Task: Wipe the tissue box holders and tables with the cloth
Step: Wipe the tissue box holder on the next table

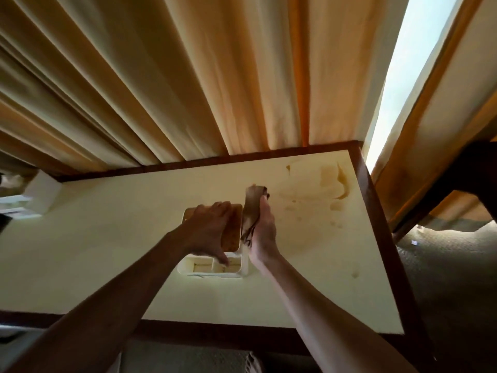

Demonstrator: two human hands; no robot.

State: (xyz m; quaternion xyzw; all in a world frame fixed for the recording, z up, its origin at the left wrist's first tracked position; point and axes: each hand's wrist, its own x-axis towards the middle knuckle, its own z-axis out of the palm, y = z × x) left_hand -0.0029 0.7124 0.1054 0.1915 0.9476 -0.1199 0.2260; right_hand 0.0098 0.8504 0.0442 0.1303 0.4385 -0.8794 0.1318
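Cream laminate edged in dark wood fills the middle of the frame as a table [107, 251] runs from the lower edge toward the curtains, seen from a head-worn camera looking down over two bare forearms that enter from the bottom corners. Nearest the viewer, just below centre, the pale plastic base of a tissue box holder [236, 270] stands on the tabletop, its open compartments visible beneath the hands. Above it, the left hand [207, 232] grips the holder's brown wooden lid [233, 232], fingers curled over the far edge and thumb reaching down toward the base, with the lid tipped up on its side. Immediately to the right, the right hand [265, 230] clamps a folded brown cloth [252, 208] against the lid's right edge, the cloth standing upright between palm and lid and rising above the fingertips. Farther back, toward the table's upper right corner, tan stains [333, 184] and smaller spots mark the surface. At the far left edge of the frame a white box-like object [44, 191] sits on the table, its detail too blurred to tell. Beyond the table, heavy beige curtains [161, 76] hang in deep folds across the top of the frame, and a strip of bright window [411, 63] shows at the upper right. Grey carpet [443, 278] lies at lower right.
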